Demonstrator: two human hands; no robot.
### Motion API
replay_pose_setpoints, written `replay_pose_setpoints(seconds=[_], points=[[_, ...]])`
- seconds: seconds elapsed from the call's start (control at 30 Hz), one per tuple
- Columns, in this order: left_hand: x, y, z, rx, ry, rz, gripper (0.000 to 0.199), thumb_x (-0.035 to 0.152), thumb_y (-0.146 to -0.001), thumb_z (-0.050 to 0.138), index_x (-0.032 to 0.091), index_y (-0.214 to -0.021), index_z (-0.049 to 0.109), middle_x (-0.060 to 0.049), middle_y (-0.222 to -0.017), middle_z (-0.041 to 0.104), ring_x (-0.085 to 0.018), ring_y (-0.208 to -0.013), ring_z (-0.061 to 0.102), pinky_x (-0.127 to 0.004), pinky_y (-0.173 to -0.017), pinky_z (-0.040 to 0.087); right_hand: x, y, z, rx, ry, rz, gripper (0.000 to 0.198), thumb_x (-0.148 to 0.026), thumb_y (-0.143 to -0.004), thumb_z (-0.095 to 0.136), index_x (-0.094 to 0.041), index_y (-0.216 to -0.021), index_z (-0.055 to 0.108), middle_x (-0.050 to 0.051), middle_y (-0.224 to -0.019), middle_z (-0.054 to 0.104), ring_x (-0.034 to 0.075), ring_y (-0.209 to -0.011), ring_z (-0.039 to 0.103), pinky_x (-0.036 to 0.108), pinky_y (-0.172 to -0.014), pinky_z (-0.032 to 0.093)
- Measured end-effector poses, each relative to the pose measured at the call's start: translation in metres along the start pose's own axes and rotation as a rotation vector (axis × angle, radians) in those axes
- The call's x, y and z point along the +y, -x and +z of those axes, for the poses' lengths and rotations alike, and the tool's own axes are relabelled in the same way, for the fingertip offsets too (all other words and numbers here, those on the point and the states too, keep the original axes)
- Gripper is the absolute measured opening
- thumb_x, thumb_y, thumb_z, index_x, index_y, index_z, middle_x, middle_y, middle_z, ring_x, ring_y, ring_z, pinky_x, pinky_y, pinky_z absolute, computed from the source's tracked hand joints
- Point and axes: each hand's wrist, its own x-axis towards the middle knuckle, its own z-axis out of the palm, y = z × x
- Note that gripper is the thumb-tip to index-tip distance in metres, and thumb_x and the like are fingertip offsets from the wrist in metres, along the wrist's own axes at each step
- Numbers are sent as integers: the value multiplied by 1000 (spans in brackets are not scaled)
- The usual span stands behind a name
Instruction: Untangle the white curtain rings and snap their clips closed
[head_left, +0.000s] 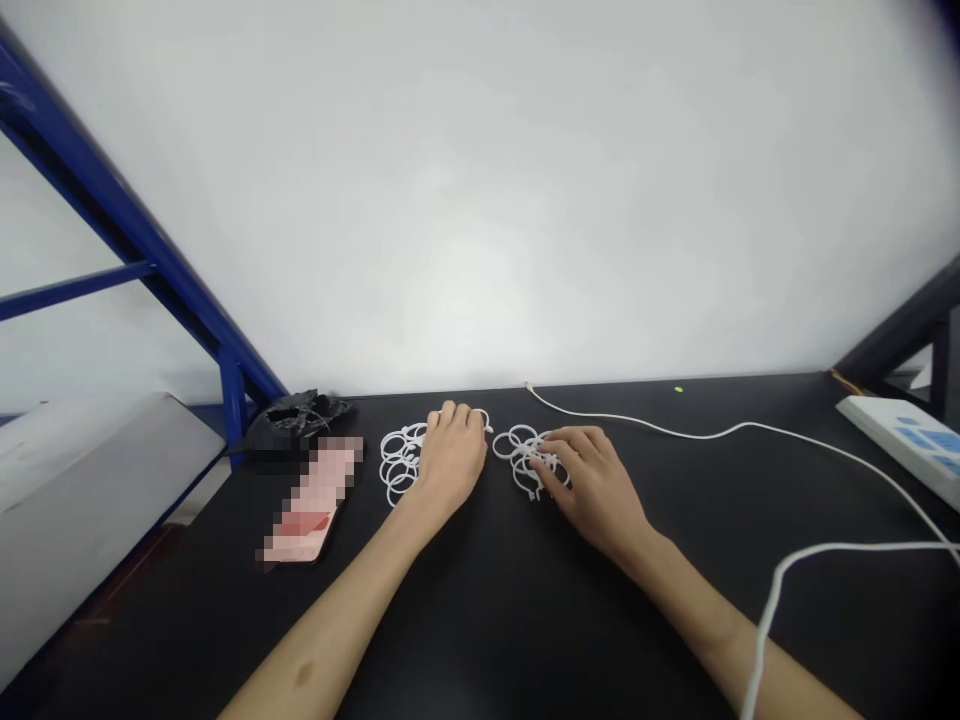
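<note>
White plastic rings, which look like shower curtain rings, lie in two groups on a black table. My left hand point(454, 455) rests palm down on the right side of the left group of rings point(397, 470), its fingers pointing forward and covering some of them. One ring sticks out past its fingertips. At the right group of rings point(517, 455), my right hand point(592, 480) touches the near right side. Its thumb and fingers are spread apart over the rings, and part of the group is hidden beneath them.
A phone with a pinkish, blurred screen point(319, 500) lies left of the rings, before a crumpled black plastic bag point(300, 415). A white cable point(645, 420) crosses the right side. A white box point(900, 440) sits far right. Blue metal bars point(172, 265) slant at left before a white wall.
</note>
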Motion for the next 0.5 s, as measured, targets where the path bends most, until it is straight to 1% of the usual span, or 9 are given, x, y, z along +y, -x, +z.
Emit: replay_pose_setpoints(seconds=[0.03, 0.07, 0.13, 0.17, 0.2, 0.23, 0.3, 0.4, 0.5], points=[[2, 5, -7, -5, 72, 4, 18, 16, -95, 40, 15, -90, 57, -9, -91, 62, -24, -91, 54, -39, -82, 42, -4, 0, -2, 24, -28, 5, 19, -27, -92, 57, -17, -107, 63, 12, -108, 65, 25, -101, 57, 42, -89, 49], [5, 11, -13, -26, 263, 15, 16, 17, -95, 40, 17, -91, 55, -5, -89, 61, -21, -86, 55, -34, -80, 43, -8, 0, -3, 35, -68, 8, 24, -28, -92, 57, -18, -114, 61, 13, -115, 63, 26, -106, 57, 43, -90, 49], [11, 27, -20, -145, 663, 55, 12, 19, -95, 41, 20, -90, 51, 1, -81, 59, -14, -72, 54, -26, -69, 43, -18, 2, -5, -1, -184, 10, 27, -29, -94, 55, -19, -118, 57, 14, -122, 61, 25, -108, 59, 40, -88, 50], [14, 35, -21, -185, 789, 43, 11, 21, -94, 41, 20, -88, 50, 3, -75, 56, -13, -65, 51, -25, -64, 41, -23, 4, -5, -58, -263, 34, 22, -29, -95, 53, -19, -113, 57, 12, -117, 63, 22, -100, 62, 36, -82, 52], [17, 43, -21, -200, 873, 14, 10, 23, -93, 43, 20, -86, 50, 3, -72, 54, -13, -63, 49, -24, -61, 40, -28, 5, -5, -125, -333, 91, 15, -30, -95, 51, -20, -104, 58, 8, -102, 67, 18, -83, 64, 31, -72, 53], [19, 51, -19, -201, 932, -19, 13, 26, -93, 43, 20, -83, 50, 3, -71, 53, -13, -63, 49, -24, -60, 39, -33, 6, -5, -204, -383, 163, 13, -32, -95, 50, -20, -95, 57, 4, -84, 67, 15, -68, 62, 28, -62, 50], [21, 64, -14, -222, 1044, -48, 23, 34, -95, 40, 19, -80, 49, 2, -70, 52, -12, -61, 46, -24, -59, 37, -41, 8, -4, -339, -457, 234, 21, -35, -95, 49, -21, -79, 52, -2, -64, 58, 12, -53, 53, 25, -52, 43], [21, 75, -7, -298, 1239, 21, 43, 49, -97, 31, 18, -73, 49, 1, -68, 51, -12, -62, 46, -25, -60, 37, -51, 9, -4, -458, -580, 197, 35, -37, -98, 39, -21, -67, 42, -4, -58, 48, 10, -50, 45, 24, -51, 37], [22, 77, -4, -342, 1385, 49, 59, 61, -95, 27, 16, -66, 51, -1, -64, 53, -13, -60, 50, -25, -57, 37, -58, 9, -6, -454, -718, 99, 42, -43, -99, 32, -21, -64, 37, -4, -57, 42, 9, -50, 40, 23, -50, 34]])
